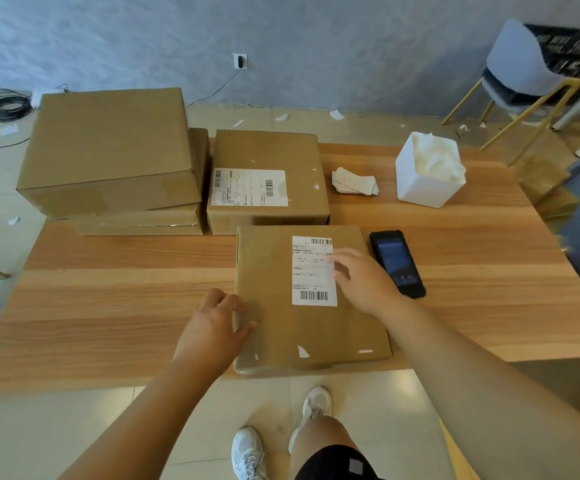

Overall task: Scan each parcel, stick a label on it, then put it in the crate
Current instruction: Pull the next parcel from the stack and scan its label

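The parcel [274, 271] lies flat on the desk [126, 289] at its near edge, straight ahead at 12 o'clock, its long axis running from 12 to 6. The left grip [216, 323] is clenched on the parcel's 9 o'clock edge, fingers curled at the side and thumb on top. The right grip [361, 278] is released, its fingers lying fairly straight on the printed label [311, 285] in the parcel's far right quarter.

The scanner [397, 263] lies face up just beside the parcel at 3 o'clock, close under the right wrist, so the right grip is the nearer one for it. The stack of small labels [352, 181] sits farther off at 1 o'clock. The crate [572, 50] rests on a chair [517, 60] well apart at 2 o'clock, off the desk, so the parcel would likely have to travel right and away, with both grips on its long edges.
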Motion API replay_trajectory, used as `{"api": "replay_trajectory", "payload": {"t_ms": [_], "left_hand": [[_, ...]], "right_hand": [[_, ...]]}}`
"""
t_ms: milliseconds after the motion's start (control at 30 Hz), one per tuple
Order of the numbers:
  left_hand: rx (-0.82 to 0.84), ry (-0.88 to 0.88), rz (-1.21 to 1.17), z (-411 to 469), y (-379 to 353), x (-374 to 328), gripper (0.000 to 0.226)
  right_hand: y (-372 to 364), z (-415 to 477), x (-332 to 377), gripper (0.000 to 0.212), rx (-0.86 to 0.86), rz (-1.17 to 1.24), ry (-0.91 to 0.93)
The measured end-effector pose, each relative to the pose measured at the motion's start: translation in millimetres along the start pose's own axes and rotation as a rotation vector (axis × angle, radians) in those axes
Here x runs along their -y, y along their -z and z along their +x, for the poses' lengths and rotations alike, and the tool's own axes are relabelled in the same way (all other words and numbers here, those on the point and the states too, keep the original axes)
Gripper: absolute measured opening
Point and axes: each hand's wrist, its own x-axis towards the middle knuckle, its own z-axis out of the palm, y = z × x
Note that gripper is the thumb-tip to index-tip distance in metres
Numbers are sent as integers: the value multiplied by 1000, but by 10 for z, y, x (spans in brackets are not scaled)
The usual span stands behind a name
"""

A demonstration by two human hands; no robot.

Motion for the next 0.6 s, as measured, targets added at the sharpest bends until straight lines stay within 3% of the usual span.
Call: {"api": "replay_trajectory", "payload": {"t_ms": [133,233,400,600], "left_hand": [[-79,-38,93,173,-36,-158,38],[-72,-64,108,360,-111,-317,40],[-82,-80,204,655,-289,-550,43],[-146,6,190,796,-459,-711,44]], "right_hand": [[85,-175,-347,20,-308,44,-65],[124,-221,-690,17,-335,39,-210],[223,-31,-1098,55,-127,-44,-536],[176,375,-1349,108,59,-65,-577]]}}
